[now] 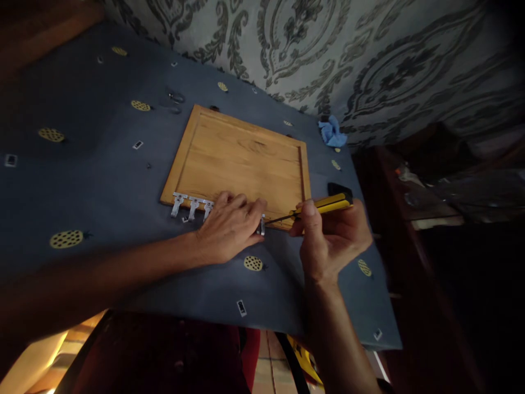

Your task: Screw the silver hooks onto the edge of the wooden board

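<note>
A wooden panel (250, 150) with a raised frame lies on the cloth-covered table. Along its near edge sits a row of silver metal hooks (194, 208), part of it covered by my left hand (232, 227). That hand presses down on the edge, its thumb and forefinger closed around a metal hook (261, 225) at the right of the row. My right hand (332, 235) is wrapped round the yellow and black handle of a screwdriver (324, 206). The screwdriver's shaft slants left, with its tip at the hook beside my left fingers.
The dark blue tablecloth (102, 191) bears pineapple prints. A crumpled blue cloth (332, 131) lies at the far right corner, and a black object (338, 190) lies behind my right hand. Small metal items (175, 98) lie beyond the panel's left side. A patterned wall (303, 49) borders the table's back.
</note>
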### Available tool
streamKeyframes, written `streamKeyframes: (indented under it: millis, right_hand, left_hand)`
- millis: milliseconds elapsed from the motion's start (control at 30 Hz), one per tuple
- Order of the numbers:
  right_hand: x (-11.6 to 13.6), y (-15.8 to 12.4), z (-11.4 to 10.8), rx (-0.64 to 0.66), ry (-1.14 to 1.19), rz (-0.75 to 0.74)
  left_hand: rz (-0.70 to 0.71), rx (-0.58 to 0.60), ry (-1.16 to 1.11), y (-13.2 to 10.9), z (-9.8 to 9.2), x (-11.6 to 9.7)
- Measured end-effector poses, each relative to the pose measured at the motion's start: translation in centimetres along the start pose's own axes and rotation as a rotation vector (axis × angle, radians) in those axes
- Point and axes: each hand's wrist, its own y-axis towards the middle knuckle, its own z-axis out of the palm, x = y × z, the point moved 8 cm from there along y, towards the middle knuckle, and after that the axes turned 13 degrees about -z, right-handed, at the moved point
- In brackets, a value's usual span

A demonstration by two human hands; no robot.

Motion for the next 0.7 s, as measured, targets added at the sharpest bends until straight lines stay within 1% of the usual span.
streamKeyframes:
  millis: [67,267,567,700]
  right_hand:
    - [-0.07,-0.01,0.02,-0.004,0.010,0.000]
    - [0.35,0.29,-0.56,-0.093,0.038,-0.048]
    - [0.10,0.23,-0.18,-0.050,0.040,-0.026]
    - [0.01,0.29,0.09,-0.024,0.024,-0.018]
  left_hand:
    - [0.001,0.000,-0.002,0.01,-0.01,0.03]
    - [0.002,0.026,-0.003,0.00,-0.06,0.07]
    - [0.010,0.014,0.002,-0.04,-0.09,-0.02]
    - [0.010,0.028,-0.001,0.02,-0.15,-0.06]
